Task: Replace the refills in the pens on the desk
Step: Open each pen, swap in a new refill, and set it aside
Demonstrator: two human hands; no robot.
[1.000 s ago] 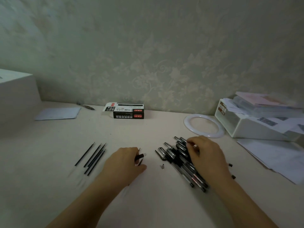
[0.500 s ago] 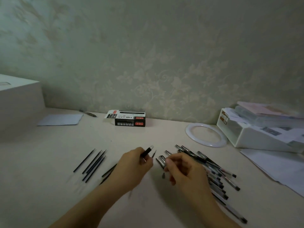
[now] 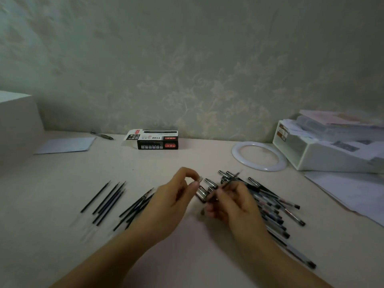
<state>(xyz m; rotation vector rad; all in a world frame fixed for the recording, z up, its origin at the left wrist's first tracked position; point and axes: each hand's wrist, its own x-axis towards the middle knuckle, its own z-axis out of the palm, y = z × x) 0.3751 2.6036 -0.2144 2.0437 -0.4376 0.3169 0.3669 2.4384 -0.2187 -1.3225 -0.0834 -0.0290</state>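
At desk centre, between two hands, a pen is being taken apart. Right hand [image 3: 234,202] curls its fingers round the pen [image 3: 225,185], gripping it near mid-shaft; left hand [image 3: 176,196] pinches a small pale part [image 3: 200,180], probably the pen's tip cone or cap, between thumb and forefinger, just clear of the pen's far end. Whether that part is fully off cannot be told from the blur.

Orientation: the held pen's long axis runs diagonally, lower-left to upper-right, raised slightly off the desk [image 3: 187,256], its far end pointing toward the ring light [image 3: 236,155] and wall. Beneath the right hand, the pile of pens [image 3: 276,210] fans toward the lower right. Two groups of loose refills [image 3: 108,200] lie parallel at left, axes slanting likewise; a refill box [image 3: 158,139] stands by the wall.

Likely faults, as judged: the small pinched part could slip and roll among the pens, being light and held only at the fingertips; the held pen could be set back unserviced, since finished and unfinished pens share one pile; used and fresh refills may be confused, both groups looking alike.
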